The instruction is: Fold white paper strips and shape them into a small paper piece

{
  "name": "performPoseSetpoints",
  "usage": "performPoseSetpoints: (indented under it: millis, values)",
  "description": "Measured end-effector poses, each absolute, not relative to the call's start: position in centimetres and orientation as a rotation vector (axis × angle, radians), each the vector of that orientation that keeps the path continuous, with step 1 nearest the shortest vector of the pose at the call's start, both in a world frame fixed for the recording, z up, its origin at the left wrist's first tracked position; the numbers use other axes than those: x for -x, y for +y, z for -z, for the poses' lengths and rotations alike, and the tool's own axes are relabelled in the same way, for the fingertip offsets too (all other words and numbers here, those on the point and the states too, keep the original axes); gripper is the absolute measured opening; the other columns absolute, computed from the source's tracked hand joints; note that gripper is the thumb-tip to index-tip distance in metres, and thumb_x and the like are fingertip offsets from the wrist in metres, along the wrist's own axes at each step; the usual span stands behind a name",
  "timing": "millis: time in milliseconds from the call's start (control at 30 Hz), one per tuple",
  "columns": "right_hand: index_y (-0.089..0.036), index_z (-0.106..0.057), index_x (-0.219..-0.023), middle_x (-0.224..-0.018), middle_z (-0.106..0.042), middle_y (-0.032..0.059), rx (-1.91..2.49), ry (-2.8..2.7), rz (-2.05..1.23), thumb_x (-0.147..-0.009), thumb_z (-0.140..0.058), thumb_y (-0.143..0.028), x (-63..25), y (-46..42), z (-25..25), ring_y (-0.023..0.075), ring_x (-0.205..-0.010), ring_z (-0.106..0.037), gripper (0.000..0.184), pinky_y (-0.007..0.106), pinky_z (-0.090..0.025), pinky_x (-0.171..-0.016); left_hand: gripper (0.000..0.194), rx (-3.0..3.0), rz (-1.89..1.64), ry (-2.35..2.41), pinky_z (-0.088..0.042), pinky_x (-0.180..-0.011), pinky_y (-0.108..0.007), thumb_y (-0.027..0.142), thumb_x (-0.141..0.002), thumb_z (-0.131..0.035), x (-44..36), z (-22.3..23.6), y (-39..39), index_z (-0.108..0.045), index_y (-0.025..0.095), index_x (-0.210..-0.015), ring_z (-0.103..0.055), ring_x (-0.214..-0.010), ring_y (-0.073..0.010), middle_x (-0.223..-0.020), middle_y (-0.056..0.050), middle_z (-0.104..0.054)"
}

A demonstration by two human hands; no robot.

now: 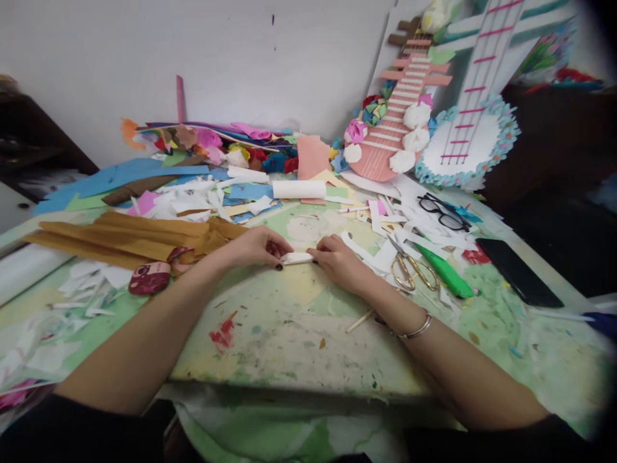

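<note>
A small white paper roll (297,258) lies low over the middle of the paint-stained table (299,347). My left hand (263,247) pinches its left end between thumb and fingers. At the other end, my right hand (337,258) has its fingers closed on the roll. Beyond both hands rests a larger white paper roll (299,189). Gold-handled scissors (409,267) lie to the right of my right hand, and a thin wooden stick (359,321) pokes out beside my right forearm.
Brown crepe paper (130,235) and a dark red pouch-like item (149,278) are at left. On the right are a green tube (446,273), black glasses (443,212) and a black phone (518,270). Paper scraps and two decorated instrument models, one pink (385,145), stand or lie behind.
</note>
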State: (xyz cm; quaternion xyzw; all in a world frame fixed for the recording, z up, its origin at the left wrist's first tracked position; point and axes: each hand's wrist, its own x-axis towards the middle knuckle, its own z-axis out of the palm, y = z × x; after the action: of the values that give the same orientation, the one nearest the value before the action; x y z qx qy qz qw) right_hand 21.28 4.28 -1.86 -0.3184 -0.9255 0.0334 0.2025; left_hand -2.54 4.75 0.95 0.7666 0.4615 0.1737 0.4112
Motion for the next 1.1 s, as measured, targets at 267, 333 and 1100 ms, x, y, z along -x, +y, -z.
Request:
performPoseSetpoints:
  millis: [267, 333, 1100]
  values:
    - [-0.014, -0.071, -0.095, -0.09, -0.059, 0.0127, 0.845, -2.559, -0.159, -0.095, -0.04, -0.018, -21.4, 4.4, 2.0, 0.0213, -0.086, -0.047, 0.031, 0.035, -0.042, -0.077, 0.022, -1.934, -0.462, 1.243, -0.04, -0.051, -0.021, 0.027, -0.067, -0.07, 3.0, -0.4, 5.5, -0.077, 0.018, -0.086, -0.059, -0.058, -0.0132, -0.07, -0.004, -0.073]
    - [-0.014, -0.071, -0.099, -0.092, -0.06, 0.0131, 0.852, -2.536, -0.208, -0.095, -0.04, -0.018, -21.5, 4.4, 2.0, 0.0215, -0.087, -0.049, 0.031, 0.035, -0.043, -0.077, 0.02, -1.936, -0.499, 1.226, -0.042, -0.056, -0.022, 0.027, -0.066, -0.072, 2.9, -0.1, 5.6, -0.078, 0.019, -0.083, -0.06, -0.06, -0.013, -0.071, -0.003, -0.073]
    - [-0.017, -0.072, -0.093, -0.087, -0.061, 0.0099, 0.919, -2.45, -0.234, -0.091, -0.046, -0.015, -21.3, 4.2, 2.3, 0.0196, -0.082, -0.053, 0.026, 0.032, -0.045, -0.072, 0.025, -2.478, -0.667, 1.366, -0.042, -0.072, -0.032, 0.039, -0.076, -0.069, -2.3, 1.3, 3.3, -0.066, 0.014, -0.08, -0.056, -0.083, -0.0215, -0.083, -0.007, -0.063]
